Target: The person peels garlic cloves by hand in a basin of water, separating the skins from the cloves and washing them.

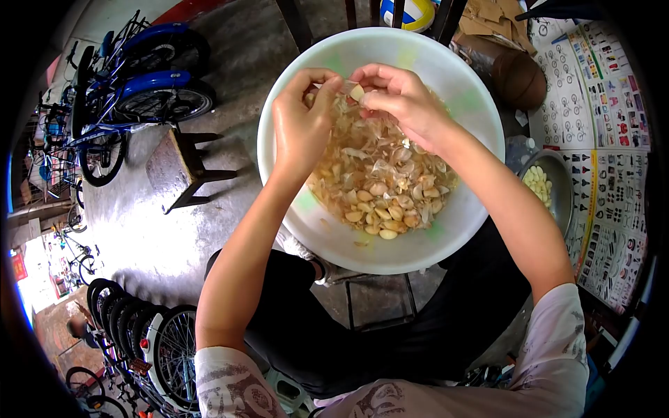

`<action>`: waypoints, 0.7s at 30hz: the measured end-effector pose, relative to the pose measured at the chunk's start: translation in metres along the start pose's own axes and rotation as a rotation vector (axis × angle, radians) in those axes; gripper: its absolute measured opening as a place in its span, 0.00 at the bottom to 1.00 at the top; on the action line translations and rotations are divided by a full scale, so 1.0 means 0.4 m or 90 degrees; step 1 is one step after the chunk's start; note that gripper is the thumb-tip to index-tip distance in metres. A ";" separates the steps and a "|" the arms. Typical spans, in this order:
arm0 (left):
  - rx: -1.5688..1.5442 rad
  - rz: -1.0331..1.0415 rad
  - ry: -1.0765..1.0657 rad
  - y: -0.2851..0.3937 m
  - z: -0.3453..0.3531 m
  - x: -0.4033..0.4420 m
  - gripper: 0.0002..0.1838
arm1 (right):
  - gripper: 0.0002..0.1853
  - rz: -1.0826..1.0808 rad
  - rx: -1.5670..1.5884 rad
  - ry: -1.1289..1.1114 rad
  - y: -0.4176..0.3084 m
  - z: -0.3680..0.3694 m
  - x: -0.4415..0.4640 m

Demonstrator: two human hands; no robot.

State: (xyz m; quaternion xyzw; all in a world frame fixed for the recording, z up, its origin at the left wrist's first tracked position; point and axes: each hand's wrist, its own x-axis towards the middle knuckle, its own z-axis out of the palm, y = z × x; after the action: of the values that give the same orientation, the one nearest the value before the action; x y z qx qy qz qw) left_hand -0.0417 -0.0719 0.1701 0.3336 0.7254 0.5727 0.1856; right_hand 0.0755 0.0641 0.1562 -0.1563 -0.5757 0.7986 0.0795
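Note:
Above a wide whitish plastic basin [279, 202], both my hands meet at a small pale garlic clove [357, 92] with thin, translucent skin at its side. My left hand [304, 122] has its thumb and forefinger closed in a pinch on the papery garlic skin [345, 86]. With fingers curled, my right hand [404, 104] grips the clove from the other side. Below them the basin holds water, many loose garlic skins [355, 150] and unpeeled-looking garlic cloves [390, 214] heaped toward the near side.
A metal bowl [563, 184] with peeled white cloves [537, 185] stands at the right, beside printed sheets [606, 104]. A basketball [518, 80] and a volleyball [411, 14] lie beyond. On the left are a wooden stool [182, 167] and several bicycles [157, 90].

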 end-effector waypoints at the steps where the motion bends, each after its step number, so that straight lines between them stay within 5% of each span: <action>1: 0.013 0.000 0.000 0.003 0.001 -0.001 0.07 | 0.17 0.001 0.000 0.000 0.000 0.000 -0.001; 14: -0.134 -0.049 0.038 -0.024 -0.004 0.007 0.11 | 0.15 -0.040 -0.028 0.086 0.014 0.010 0.004; 17: -0.042 -0.114 -0.063 -0.001 -0.003 0.001 0.10 | 0.13 -0.069 -0.050 0.134 0.013 0.016 0.004; 21: 0.022 -0.035 -0.063 -0.002 0.005 -0.001 0.12 | 0.10 -0.078 -0.147 0.188 0.008 0.014 0.004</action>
State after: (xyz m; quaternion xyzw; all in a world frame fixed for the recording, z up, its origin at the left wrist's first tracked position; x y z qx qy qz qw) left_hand -0.0403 -0.0708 0.1688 0.3443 0.7341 0.5377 0.2310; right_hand 0.0724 0.0585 0.1545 -0.2443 -0.6542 0.6892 0.1931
